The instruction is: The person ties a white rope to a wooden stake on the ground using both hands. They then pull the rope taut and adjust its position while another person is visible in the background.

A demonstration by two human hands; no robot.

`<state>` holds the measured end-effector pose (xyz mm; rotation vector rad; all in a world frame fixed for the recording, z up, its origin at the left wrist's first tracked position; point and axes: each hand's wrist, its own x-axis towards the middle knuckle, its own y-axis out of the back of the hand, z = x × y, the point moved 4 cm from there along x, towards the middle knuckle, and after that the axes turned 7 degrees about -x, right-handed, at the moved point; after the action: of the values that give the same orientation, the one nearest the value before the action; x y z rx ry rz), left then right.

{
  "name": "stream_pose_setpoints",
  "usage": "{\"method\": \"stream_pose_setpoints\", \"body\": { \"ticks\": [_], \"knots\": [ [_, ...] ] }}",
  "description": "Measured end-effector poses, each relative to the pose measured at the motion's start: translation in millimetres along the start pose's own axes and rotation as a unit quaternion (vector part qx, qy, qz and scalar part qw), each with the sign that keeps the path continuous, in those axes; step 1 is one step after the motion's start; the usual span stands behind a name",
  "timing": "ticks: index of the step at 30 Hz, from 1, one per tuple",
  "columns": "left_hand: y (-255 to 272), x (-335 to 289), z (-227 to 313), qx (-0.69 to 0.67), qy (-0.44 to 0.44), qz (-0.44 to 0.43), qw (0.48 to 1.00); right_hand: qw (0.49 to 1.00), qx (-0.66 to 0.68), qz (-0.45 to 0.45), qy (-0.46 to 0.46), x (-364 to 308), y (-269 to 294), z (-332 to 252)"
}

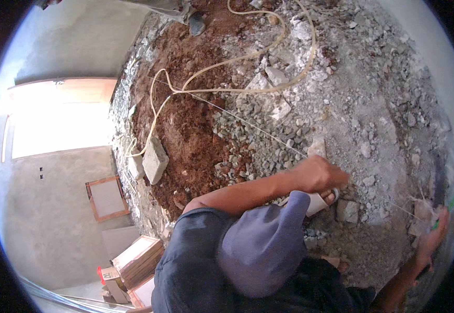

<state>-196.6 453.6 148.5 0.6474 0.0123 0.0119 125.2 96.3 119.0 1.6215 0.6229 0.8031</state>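
Observation:
A thin white string [248, 123] stretches taut and slantwise over the ground, from the far left toward the right wall. My left hand [321, 174] is closed over it, fingers curled and slightly blurred; the string meets the hand at its far side. The line shows again farther right [404, 209]. At the wall's foot my right hand [433, 229] is closed around something green [435, 225], mostly hidden. Tangled white string and a reddish block [423, 209] lie beside it. Purple ribbed cloth [261, 245] fills the lower middle. Below my left hand shows a sandalled foot [331, 196].
A pale hose [227, 91] loops over red soil [188, 130], gravel and rubble. A concrete block [155, 163] lies left; a stone [347, 211] lies near the foot. Boxes [138, 255] and a framed panel [107, 198] stand by the left wall. Another person's shoe [196, 24] shows far off.

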Motion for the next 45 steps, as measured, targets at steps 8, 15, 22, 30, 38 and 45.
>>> {"method": "stream_pose_setpoints", "body": {
  "ticks": [8,15,22,30,38,45],
  "knots": [
    [132.5,-165.8,-39.0,0.322,0.249,0.073,0.910,0.869,0.357,-0.118,-0.320,-16.5,0.5,-63.8],
    [163.7,-190.0,109.5,0.259,0.304,0.048,0.916,0.852,0.325,-0.220,-0.346,0.3,136.1,-91.5],
    [229.6,-208.7,289.9,0.180,0.321,0.047,0.929,0.863,0.304,-0.216,-0.342,-31.1,346.6,-100.0],
    [234.9,-220.7,505.3,0.048,0.329,-0.070,0.941,0.869,0.187,-0.140,-0.436,-24.3,601.9,-50.8],
    [235.3,-202.6,581.0,0.014,0.075,0.110,0.991,0.933,0.112,0.036,-0.341,-54.2,731.4,72.6],
    [314.7,-272.2,492.2,0.177,0.336,0.152,0.913,0.861,0.141,0.116,-0.475,-88.7,824.2,34.0]
  ]
}}
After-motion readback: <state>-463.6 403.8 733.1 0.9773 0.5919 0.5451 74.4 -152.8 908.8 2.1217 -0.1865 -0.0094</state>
